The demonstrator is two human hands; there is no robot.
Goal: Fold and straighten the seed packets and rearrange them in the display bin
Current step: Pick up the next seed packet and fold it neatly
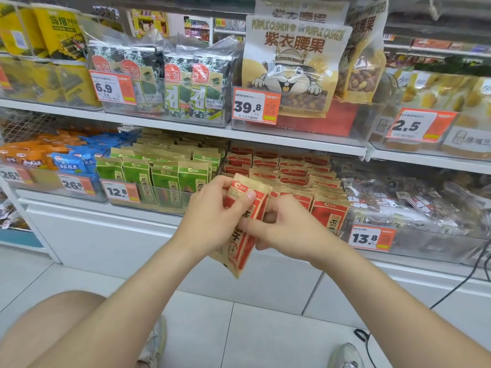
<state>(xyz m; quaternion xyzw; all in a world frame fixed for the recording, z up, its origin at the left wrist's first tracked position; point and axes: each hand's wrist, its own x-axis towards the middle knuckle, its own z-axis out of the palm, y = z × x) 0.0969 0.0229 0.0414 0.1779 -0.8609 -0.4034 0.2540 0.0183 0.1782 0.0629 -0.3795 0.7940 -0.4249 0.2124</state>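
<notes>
Forearms stretched out, left hand (212, 216) and right hand (287, 224) both pinch one red seed packet (240, 252) between them, just short of the shelved packets (329, 209) beyond my knuckles. Probably light, crinkly, contents shifting; I'd grip its sealed edges.

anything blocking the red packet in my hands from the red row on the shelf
Nothing visible between them. The left hand and right hand hold the red packet just before the shelved red row, which looks full.
</notes>
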